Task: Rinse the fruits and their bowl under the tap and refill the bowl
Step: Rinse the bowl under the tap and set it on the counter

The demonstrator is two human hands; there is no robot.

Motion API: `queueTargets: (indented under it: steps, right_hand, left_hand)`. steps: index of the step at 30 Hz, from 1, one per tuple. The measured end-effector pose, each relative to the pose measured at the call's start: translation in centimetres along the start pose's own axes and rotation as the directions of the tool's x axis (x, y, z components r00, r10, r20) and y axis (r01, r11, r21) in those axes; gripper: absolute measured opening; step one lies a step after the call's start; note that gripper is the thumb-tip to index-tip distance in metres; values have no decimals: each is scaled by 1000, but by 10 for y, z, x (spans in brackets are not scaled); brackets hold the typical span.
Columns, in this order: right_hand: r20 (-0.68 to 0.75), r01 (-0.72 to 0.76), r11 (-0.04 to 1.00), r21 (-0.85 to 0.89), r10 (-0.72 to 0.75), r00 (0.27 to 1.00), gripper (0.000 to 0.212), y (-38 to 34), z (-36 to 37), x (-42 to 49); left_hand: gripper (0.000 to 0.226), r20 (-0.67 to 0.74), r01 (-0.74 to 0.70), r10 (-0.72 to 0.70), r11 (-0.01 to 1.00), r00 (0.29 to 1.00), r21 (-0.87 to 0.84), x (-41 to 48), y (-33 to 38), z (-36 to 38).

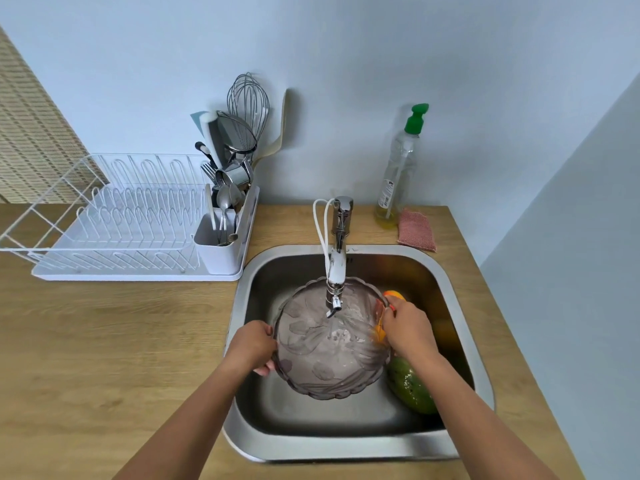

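Observation:
A clear, smoky glass bowl (329, 344) with a scalloped rim and leaf pattern is held over the steel sink (460, 341), right under the tap spout (335, 271). Water runs from the tap into the bowl. My left hand (254, 344) grips the bowl's left rim. My right hand (407, 329) grips its right rim. In the sink, an orange-yellow fruit (393, 294) shows behind my right hand, and a green fruit (412, 386) lies under my right forearm, partly hidden.
A white dish rack (114, 220) with a cutlery holder full of utensils (225, 202) stands on the wooden counter (104, 341) to the left. Behind the sink stand a soap bottle with a green pump (401, 168) and a pink sponge cloth (417, 230).

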State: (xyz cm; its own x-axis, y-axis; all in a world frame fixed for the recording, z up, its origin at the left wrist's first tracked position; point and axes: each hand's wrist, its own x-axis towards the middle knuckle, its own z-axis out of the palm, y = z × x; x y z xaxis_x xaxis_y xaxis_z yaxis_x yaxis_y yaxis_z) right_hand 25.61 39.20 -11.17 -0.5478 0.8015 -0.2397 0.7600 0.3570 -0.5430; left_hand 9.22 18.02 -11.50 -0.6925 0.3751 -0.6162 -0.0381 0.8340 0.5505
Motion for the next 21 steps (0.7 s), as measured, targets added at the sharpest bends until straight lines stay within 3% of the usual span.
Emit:
queueTargets:
  steps: [7,13,18,21]
  right_hand:
    - [25,-100,990,96,98,995,44,11,12,-4]
    - [184,-276,888,368,221,958,41,21,51,-8]
    - [353,-411,743,528,248,902,39,13,72,-25]
    - [426,-466,690,555,245,871,36,12,84,-29]
  left_hand:
    - [43,-69,-58,60,998,996,28,10,4,2]
    - [40,-208,-173,170,985,963,7,-7,19,-27]
    - [28,-224,-262,220,948,949,-178,-21,44,-40]
    - [29,-120,-229,201,928,972,-295,-25,52,-41]
